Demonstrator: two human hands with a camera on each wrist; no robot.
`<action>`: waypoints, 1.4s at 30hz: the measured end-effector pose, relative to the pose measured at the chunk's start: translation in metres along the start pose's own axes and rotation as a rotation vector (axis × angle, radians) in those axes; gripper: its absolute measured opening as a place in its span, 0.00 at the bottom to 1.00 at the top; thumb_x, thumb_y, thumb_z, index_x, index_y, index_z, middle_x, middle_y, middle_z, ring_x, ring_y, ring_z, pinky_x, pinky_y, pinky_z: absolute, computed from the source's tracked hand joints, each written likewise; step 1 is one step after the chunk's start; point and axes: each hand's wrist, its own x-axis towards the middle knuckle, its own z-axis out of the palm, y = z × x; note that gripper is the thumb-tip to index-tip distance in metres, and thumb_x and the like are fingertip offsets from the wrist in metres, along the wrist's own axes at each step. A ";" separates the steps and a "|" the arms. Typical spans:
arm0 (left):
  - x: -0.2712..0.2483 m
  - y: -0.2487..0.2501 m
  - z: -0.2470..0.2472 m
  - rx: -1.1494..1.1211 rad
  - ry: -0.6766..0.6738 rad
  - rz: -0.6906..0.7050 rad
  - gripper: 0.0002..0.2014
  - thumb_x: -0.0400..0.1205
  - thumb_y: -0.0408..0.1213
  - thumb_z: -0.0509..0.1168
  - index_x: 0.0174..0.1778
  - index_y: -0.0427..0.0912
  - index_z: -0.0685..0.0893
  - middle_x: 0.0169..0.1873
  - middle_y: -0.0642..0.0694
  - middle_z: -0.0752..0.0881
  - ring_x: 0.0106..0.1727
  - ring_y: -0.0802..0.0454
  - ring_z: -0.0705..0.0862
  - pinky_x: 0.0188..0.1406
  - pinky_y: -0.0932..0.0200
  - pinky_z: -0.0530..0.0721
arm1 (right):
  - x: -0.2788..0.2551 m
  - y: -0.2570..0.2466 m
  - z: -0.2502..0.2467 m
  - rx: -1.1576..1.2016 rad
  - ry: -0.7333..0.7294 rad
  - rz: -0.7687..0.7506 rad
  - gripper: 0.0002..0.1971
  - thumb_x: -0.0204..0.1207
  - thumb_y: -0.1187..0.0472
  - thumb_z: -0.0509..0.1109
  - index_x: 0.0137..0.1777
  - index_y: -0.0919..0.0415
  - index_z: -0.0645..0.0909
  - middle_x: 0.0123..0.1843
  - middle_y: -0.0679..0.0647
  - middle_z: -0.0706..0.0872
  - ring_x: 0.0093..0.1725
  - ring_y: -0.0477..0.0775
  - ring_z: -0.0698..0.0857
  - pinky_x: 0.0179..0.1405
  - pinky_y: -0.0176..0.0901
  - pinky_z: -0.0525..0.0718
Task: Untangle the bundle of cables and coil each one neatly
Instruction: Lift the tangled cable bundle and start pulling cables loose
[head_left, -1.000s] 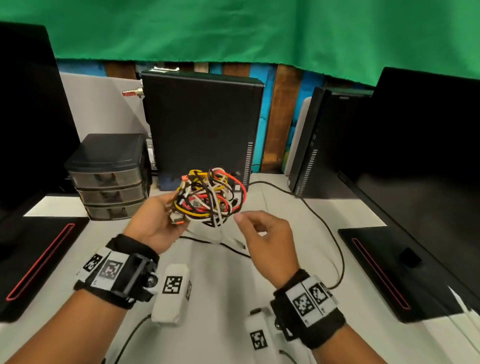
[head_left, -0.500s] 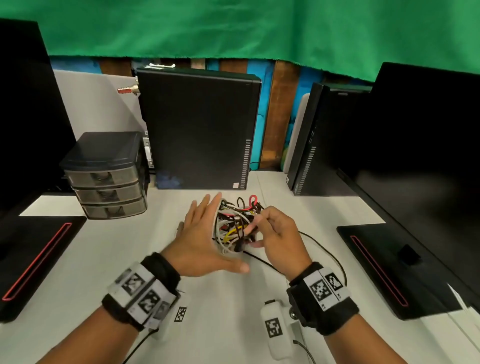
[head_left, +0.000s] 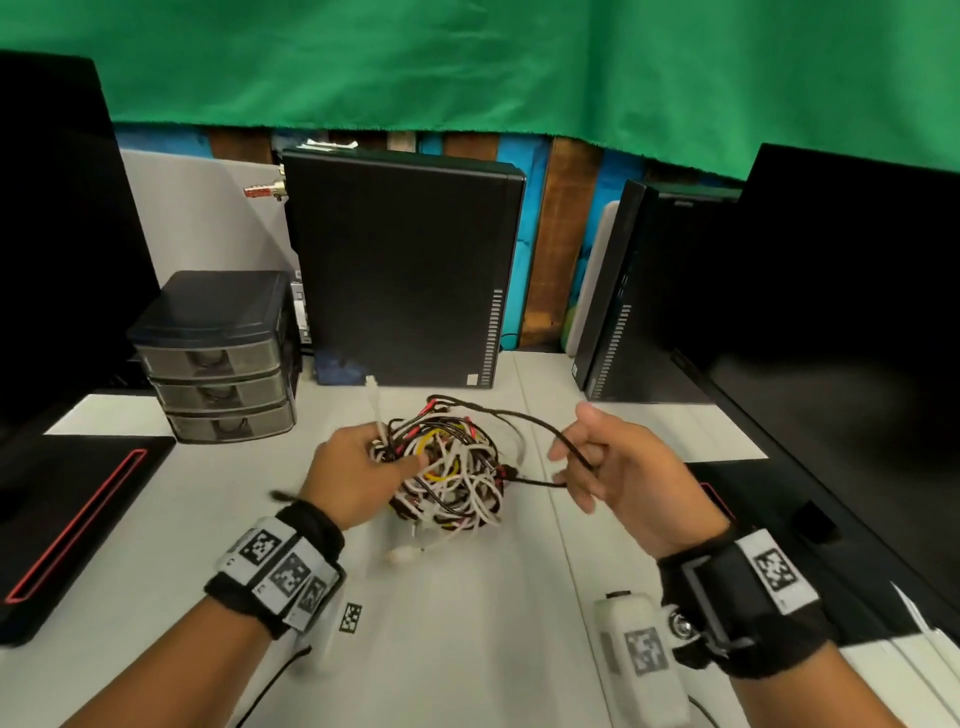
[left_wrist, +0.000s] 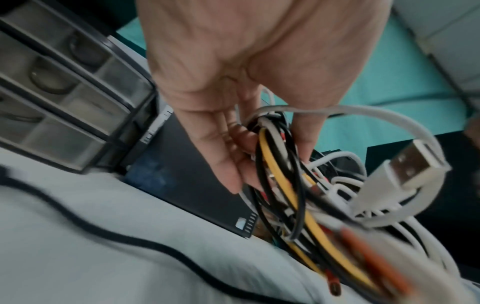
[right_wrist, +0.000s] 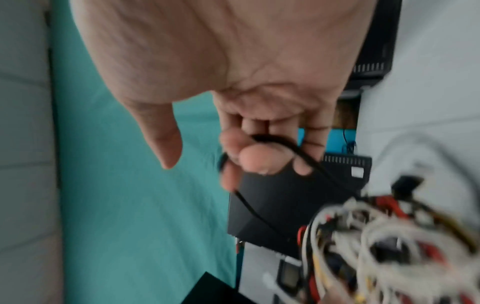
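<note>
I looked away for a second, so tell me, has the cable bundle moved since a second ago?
Yes. The cable bundle has come down from level with the drawer unit onto the table, nearer the person; the left hand grips it.

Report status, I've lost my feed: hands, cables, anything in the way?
Left hand grips bundle on desk. Right hand pinches black cable, pulling a loop out. Nothing in the way.
</note>
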 end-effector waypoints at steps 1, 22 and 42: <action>0.001 0.001 -0.003 0.007 0.009 0.006 0.09 0.71 0.46 0.82 0.41 0.51 0.91 0.36 0.56 0.93 0.39 0.57 0.92 0.49 0.47 0.91 | -0.001 -0.003 -0.002 -0.099 -0.018 0.027 0.26 0.76 0.35 0.69 0.47 0.59 0.90 0.21 0.53 0.70 0.25 0.53 0.75 0.64 0.56 0.84; 0.001 0.038 -0.052 -0.132 0.345 0.158 0.08 0.72 0.36 0.81 0.36 0.49 0.88 0.32 0.52 0.91 0.34 0.53 0.90 0.37 0.50 0.90 | 0.011 0.026 -0.015 0.502 0.741 0.248 0.12 0.88 0.55 0.58 0.48 0.61 0.78 0.34 0.57 0.82 0.44 0.65 0.89 0.46 0.58 0.87; -0.027 0.054 -0.025 0.520 0.332 0.728 0.13 0.66 0.33 0.80 0.45 0.45 0.89 0.33 0.51 0.81 0.32 0.50 0.79 0.27 0.62 0.68 | 0.053 -0.038 0.050 -0.771 0.063 0.187 0.23 0.85 0.39 0.59 0.49 0.59 0.84 0.38 0.48 0.86 0.38 0.49 0.90 0.54 0.49 0.86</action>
